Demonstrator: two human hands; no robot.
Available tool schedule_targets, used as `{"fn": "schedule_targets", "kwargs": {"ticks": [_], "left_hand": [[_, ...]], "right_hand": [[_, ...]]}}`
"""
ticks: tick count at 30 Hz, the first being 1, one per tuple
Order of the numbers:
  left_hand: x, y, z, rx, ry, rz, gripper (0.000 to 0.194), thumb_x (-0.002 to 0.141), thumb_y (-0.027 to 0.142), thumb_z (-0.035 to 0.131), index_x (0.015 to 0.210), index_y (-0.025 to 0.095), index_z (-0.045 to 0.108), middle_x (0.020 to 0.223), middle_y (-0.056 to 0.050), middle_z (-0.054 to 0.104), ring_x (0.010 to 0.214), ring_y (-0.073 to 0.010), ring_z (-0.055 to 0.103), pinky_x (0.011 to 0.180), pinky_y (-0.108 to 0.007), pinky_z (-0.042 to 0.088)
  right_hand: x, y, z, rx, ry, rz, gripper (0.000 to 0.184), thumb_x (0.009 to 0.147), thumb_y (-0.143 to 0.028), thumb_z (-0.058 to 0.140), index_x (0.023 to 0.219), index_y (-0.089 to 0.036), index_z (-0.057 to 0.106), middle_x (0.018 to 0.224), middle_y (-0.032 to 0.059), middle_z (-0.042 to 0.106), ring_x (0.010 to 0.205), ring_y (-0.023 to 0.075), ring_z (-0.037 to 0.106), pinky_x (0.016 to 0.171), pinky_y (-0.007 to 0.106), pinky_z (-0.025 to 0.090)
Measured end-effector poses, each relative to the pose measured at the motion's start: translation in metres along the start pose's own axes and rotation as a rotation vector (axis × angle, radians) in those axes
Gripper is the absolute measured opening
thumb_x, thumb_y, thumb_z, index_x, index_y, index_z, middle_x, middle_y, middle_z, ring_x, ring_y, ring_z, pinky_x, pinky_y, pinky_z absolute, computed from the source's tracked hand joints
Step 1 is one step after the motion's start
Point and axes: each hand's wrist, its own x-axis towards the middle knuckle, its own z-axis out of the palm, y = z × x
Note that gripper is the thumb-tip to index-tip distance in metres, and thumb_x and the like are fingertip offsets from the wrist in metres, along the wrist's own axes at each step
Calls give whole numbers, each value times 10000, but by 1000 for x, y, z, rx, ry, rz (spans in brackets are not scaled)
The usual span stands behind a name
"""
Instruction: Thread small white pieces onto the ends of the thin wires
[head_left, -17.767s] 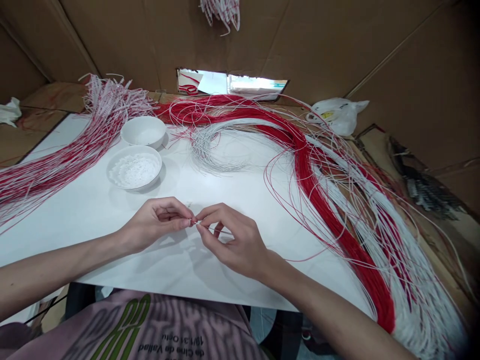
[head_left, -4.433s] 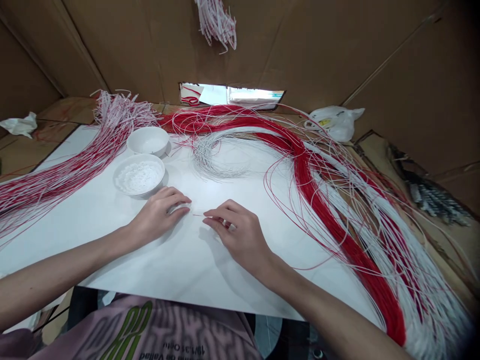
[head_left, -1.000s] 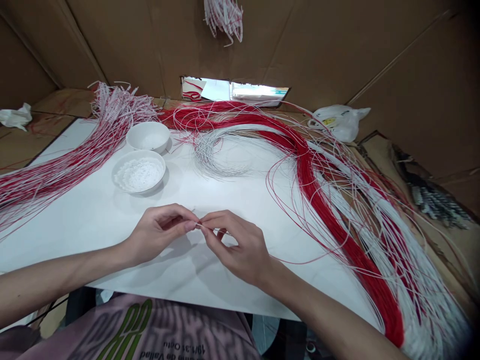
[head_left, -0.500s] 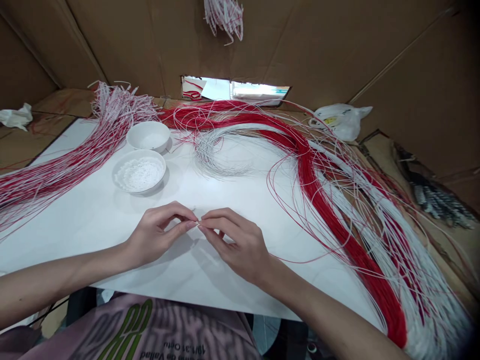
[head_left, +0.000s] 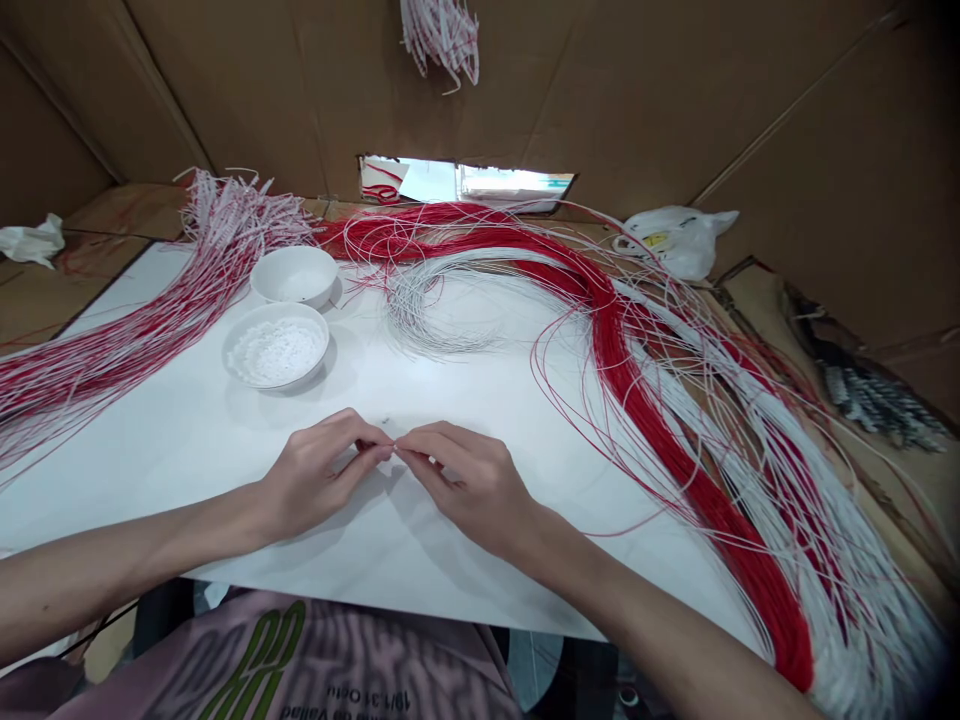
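Low over the front of the white table (head_left: 465, 400), my two hands meet fingertip to fingertip. My left hand (head_left: 311, 480) pinches something tiny between thumb and index finger, too small and covered to name. Thumb and fingers of my right hand (head_left: 476, 490) are pressed together on what looks like the end of a thin red wire, a speck of which shows between the hands. A red strand (head_left: 630, 530) comes out from behind my right forearm towards the large bundle. Left of centre, a white bowl (head_left: 321, 365) holds many small white pieces.
A second white bowl (head_left: 326, 285) stands behind the first. Red and white strands with tagged ends (head_left: 232, 215) spread along the left. A thick red wire bundle (head_left: 619, 360) and white wires (head_left: 757, 440) curve down the right. Cardboard walls (head_left: 637, 100) enclose the table.
The fingertips of both hands have drawn closer together, and my right-hand fingers are pressed more tightly. The pale speck seen between them before is now mostly covered.
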Motion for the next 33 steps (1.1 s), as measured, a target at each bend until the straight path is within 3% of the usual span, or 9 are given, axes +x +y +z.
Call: {"fn": "schedule_targets", "kwargs": {"ticks": [4, 9, 13, 17, 22, 27, 33], "left_hand": [[0, -2, -3, 18, 21, -52, 104, 870, 64, 608, 920, 152, 630, 810, -12, 664, 758, -98, 613, 698, -209, 490], [2, -8, -4, 52, 44, -83, 71, 874, 95, 610, 919, 147, 627, 792, -21, 652, 730, -113, 606, 672, -236, 492], [3, -7, -1, 36, 22, -42, 108, 878, 69, 588, 924, 157, 629, 805, -16, 668, 742, -113, 601, 669, -233, 487], [7, -8, -3, 23, -51, -16, 121, 898, 118, 577, 995, 169, 627, 884, -29, 679, 828, -137, 609, 750, -265, 500], [17, -26, -8, 113, -109, -186, 198, 924, 243, 547, 1091, 191, 640, 1024, -61, 670, 887, -172, 617, 805, -317, 510], [24, -37, -8, 200, -148, -143, 220, 923, 220, 517, 1061, 207, 687, 1041, -68, 657, 963, -197, 602, 831, -345, 504], [28, -36, -7, 166, -191, -166, 201, 903, 201, 563, 1025, 235, 718, 1021, -54, 639, 897, -174, 589, 709, -285, 481]], "right_hand": [[0, 1, -4, -94, -7, 165, 124, 837, -87, 509, 852, -177, 593, 789, 24, 660, 701, 147, 616, 648, 272, 496], [0, 5, -6, -107, -73, 298, 309, 696, 7, 464, 906, -187, 582, 852, 15, 659, 782, 162, 621, 702, 283, 481], [0, 1, -2, 52, -114, 311, 222, 814, -70, 548, 998, -185, 595, 918, 19, 672, 813, 149, 633, 769, 276, 496], [0, 1, 1, 94, -110, 282, 77, 928, -193, 555, 924, -189, 632, 836, 9, 667, 726, 125, 611, 678, 246, 474], [1, 9, -3, -11, -82, 332, 98, 902, -137, 596, 881, -184, 680, 845, 16, 656, 686, 121, 581, 643, 251, 458], [1, 11, -5, -54, -70, 365, 92, 891, -143, 631, 909, -197, 703, 833, 14, 657, 685, 124, 585, 653, 263, 459], [4, 8, -5, -27, -36, 398, 97, 901, -128, 595, 881, -185, 671, 833, 10, 617, 681, 113, 573, 627, 249, 460]]}}
